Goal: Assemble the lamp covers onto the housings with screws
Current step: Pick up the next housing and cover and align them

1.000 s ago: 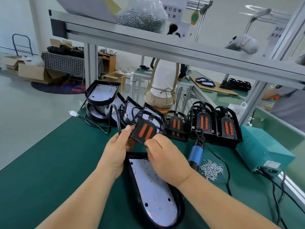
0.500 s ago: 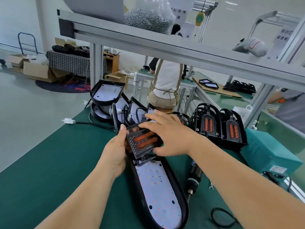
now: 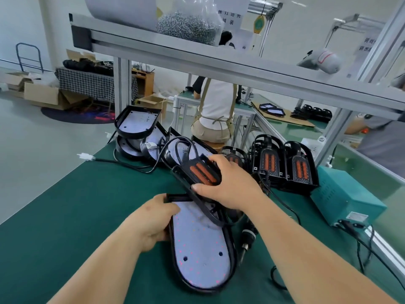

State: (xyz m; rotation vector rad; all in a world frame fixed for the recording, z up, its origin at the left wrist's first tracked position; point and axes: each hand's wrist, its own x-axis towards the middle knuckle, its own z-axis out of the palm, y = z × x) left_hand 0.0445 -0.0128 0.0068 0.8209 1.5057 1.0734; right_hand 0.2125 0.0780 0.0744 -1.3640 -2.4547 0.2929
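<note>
1. My left hand (image 3: 153, 220) clamps the housing (image 3: 197, 255): fingers curled round its rim, thumb lying over the far corner. The housing lies flat on the green mat (image 3: 87, 216), white board facing up, directly under and to the right of this hand.
2. My right hand (image 3: 230, 185) has the lamp cover (image 3: 202, 172). Fingers spread over its far edge, thumb pinching the near edge, so it is a firm grasp. The cover hangs tilted, just beyond my left thumb, above the housing's far end.
3. A thin black loop trails from the cover down toward the board. I cannot tell whether it touches the board.
4. To do this well, I reckon I should level the cover first, then square its straight edge to the housing's straight far end before lowering.
5. I want that loop tucked clear, or it could get trapped under the cover.
6. My left hand's job is to pin the housing so it cannot skid on the mat.
7. The screwdriver (image 3: 248, 234) lies just below my right wrist, beside the housing, handy for driving.
8. The only screws I can see are in the bag (image 3: 188, 25) on the shelf, well beyond both hands.
</note>
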